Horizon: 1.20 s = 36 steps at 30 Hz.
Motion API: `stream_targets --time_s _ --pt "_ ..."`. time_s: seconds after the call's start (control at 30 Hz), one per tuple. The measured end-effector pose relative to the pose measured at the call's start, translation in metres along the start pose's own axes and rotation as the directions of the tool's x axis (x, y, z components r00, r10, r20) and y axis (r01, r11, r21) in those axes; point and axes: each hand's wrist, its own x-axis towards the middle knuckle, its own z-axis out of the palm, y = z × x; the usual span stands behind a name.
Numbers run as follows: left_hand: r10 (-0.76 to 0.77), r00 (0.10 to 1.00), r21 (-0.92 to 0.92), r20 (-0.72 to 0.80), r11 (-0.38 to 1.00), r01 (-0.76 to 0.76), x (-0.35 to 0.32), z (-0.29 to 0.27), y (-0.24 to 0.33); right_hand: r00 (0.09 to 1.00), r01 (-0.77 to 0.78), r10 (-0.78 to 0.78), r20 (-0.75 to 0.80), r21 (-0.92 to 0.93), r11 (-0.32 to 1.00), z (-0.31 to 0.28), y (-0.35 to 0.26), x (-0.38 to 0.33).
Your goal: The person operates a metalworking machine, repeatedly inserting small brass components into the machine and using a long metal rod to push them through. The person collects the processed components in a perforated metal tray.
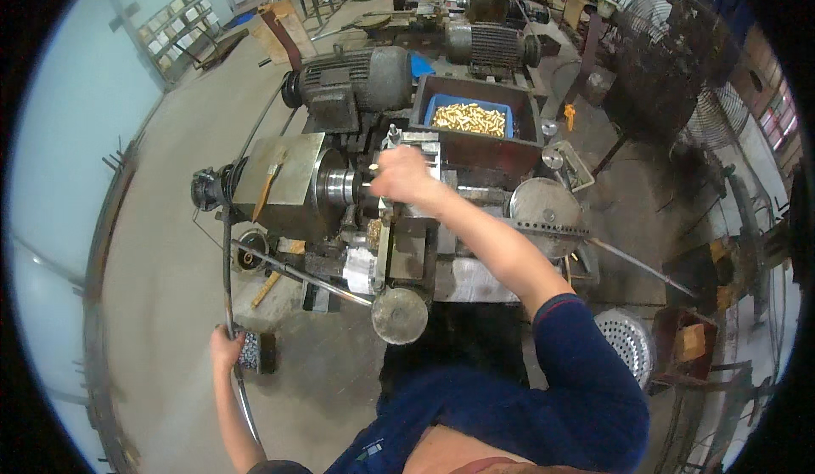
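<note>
Right, we see the right hand (pixel 403 177) reached forward to the lathe chuck (pixel 338 185), fingers curled shut around a small workpiece just beside the chuck face (too small to tell exactly what it is). The chuck lies directly left of those fingers, its axis running left to right, so the right hand is far nearer than the left. The left hand (pixel 226 347) sits well apart, low and to the left, fingers closed around a long curved lever bar (pixel 227 279). Beyond the right fingers we see a blue tray of brass parts (pixel 469 118); a grey motor (pixel 356 79) stands up and left of them. A round handwheel (pixel 400 315) sits below.
</note>
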Motion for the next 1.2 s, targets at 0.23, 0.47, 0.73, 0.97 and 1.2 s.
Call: stream_targets --time_s 0.23,0.47,0.73,0.97,1.2 --pt "-0.134 0.985 -0.375 0.11 0.912 0.166 0.023 0.023 -0.005 0.912 -0.36 0.39 -0.123 0.213 0.908 -0.018 0.157 -0.002" --pt "-0.098 0.994 -0.353 0.044 0.929 0.107 0.021 0.023 -0.015 0.95 -0.1 0.186 -0.25 0.323 0.941 0.026 0.188 -0.006" --pt "-0.07 0.989 -0.667 0.133 0.731 0.142 0.018 0.026 -0.031 0.888 -0.141 0.32 -0.33 0.467 0.873 0.004 0.231 -0.171" --pt "-0.105 0.959 -0.659 0.264 0.706 0.259 0.005 -0.002 0.055 0.471 -0.758 0.81 -0.35 0.31 0.575 -0.043 0.251 -0.424" --pt "-0.139 0.939 -0.685 0.316 0.651 0.327 0.049 0.036 -0.046 0.047 -0.998 0.979 -0.199 0.019 0.052 0.005 0.223 -0.602"
